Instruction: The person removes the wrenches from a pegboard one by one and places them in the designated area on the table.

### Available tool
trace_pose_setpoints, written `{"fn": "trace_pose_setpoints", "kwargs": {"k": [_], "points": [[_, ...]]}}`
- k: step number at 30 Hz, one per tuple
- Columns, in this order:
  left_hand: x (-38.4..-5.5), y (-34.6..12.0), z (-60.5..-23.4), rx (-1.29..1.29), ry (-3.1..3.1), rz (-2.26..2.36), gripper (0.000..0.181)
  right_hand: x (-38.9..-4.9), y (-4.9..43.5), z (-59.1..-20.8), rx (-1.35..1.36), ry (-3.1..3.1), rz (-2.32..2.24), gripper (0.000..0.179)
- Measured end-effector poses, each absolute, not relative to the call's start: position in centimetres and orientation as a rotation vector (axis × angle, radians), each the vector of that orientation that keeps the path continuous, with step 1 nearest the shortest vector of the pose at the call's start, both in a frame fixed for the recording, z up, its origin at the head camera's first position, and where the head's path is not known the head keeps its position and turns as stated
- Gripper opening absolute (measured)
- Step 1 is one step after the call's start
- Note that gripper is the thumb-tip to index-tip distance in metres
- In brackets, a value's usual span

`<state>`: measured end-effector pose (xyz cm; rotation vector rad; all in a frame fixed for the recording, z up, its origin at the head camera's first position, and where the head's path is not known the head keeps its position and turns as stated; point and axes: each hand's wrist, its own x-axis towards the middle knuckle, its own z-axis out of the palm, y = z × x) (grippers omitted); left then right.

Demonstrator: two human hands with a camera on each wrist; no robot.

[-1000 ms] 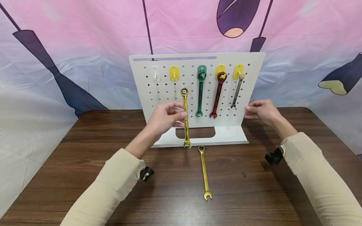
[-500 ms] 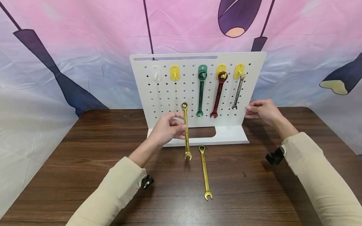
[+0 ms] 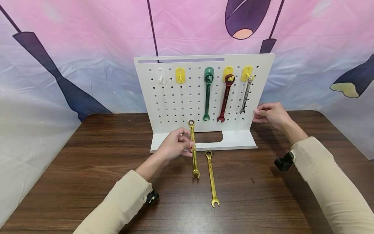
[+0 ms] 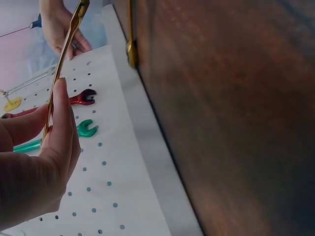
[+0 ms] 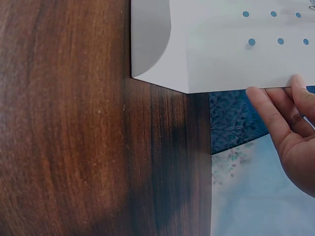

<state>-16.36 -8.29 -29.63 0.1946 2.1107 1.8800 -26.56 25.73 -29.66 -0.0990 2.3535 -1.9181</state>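
Between thumb and fingers, my left hand (image 3: pixel 175 144) pinches a gold combination wrench (image 3: pixel 193 156), ring end up and open jaw down, in front of the white pegboard (image 3: pixel 175 107). In the left wrist view the same wrench (image 4: pixel 64 54) appears edge-on. A second gold wrench (image 3: pixel 211 178) lies on the table just to the right of the held one. My right hand (image 3: pixel 271 115) holds the pegboard's right edge, with the thumb (image 5: pixel 298 81) over its front face. Green (image 3: pixel 207 100), red (image 3: pixel 225 100) and small silver (image 3: pixel 246 96) wrenches hang from hooks on the board.
At the board's upper left, a white hook (image 3: pixel 161 78) and a yellow hook (image 3: pixel 180 76) carry nothing. The board's white foot (image 3: pixel 238 139) stands on the dark wooden table (image 3: pixel 96 156). A printed cloth (image 3: pixel 102 48) hangs behind.
My left hand has come down and toward me with the gold wrench, from before the board's middle to below its lower edge. The right hand has stayed at the board's edge.
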Motion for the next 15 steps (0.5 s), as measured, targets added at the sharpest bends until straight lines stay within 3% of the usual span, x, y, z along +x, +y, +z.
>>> {"fn": "trace_pose_setpoints", "kwargs": {"k": [15], "points": [[-15.7, -8.3, -31.6, 0.130, 2.073, 1.779, 0.021, -26.6, 25.8, -29.6, -0.094, 2.376, -1.888, 0.013]]}}
